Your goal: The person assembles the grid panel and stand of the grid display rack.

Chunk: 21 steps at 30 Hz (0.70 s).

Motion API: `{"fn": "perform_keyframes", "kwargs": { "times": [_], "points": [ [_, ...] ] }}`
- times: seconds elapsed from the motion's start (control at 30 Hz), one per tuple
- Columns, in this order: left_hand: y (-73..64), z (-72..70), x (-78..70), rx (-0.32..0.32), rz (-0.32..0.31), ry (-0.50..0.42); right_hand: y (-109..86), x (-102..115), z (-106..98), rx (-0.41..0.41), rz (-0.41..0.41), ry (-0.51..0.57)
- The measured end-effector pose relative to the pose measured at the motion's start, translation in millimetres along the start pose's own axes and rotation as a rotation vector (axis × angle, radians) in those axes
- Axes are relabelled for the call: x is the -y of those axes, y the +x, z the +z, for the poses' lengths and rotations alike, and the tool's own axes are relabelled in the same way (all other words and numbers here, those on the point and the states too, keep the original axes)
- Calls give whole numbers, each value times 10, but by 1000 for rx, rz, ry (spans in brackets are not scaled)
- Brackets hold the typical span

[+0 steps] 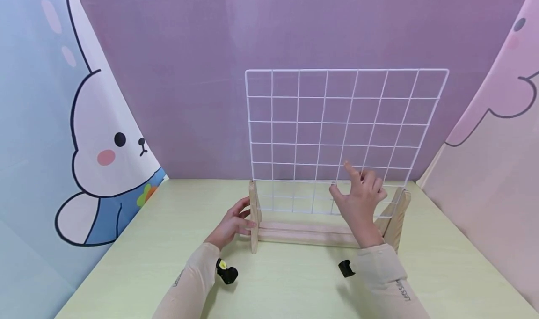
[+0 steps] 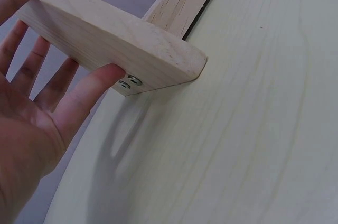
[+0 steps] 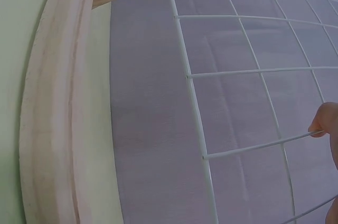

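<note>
A white wire grid panel (image 1: 324,144) stands upright over a pale wooden stand (image 1: 303,235) with two side pieces joined by a low bar. My left hand (image 1: 233,223) is at the stand's left side piece (image 2: 105,36). Its fingers are spread, with fingertips along the outer face and the thumb beside two screw heads (image 2: 130,81). In front of the grid's lower right part, my right hand (image 1: 360,197) grips the wires, its index finger and thumb spread apart and the other fingers bent. The right wrist view shows a fingertip (image 3: 322,121) against one wire.
The stand rests on a pale yellow table (image 1: 139,272). Black devices sit by both wrists, the left one (image 1: 227,273) with a yellow patch. A purple cloth (image 1: 177,76) hangs behind, and cartoon-printed cloths (image 1: 33,122) line both sides.
</note>
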State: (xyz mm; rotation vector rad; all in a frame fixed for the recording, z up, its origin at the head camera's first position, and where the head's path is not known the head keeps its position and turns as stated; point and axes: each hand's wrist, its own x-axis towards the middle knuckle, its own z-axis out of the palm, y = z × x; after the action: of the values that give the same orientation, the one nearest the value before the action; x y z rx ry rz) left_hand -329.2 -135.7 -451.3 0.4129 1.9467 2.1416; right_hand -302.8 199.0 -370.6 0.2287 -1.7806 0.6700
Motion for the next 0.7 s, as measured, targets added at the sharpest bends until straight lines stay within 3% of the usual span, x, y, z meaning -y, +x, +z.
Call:
{"fn": "perform_keyframes", "kwargs": {
  "times": [0.7],
  "points": [
    [1,12,-6,22,19,14,-144,-55,4,37,-19,-37]
  ]
}}
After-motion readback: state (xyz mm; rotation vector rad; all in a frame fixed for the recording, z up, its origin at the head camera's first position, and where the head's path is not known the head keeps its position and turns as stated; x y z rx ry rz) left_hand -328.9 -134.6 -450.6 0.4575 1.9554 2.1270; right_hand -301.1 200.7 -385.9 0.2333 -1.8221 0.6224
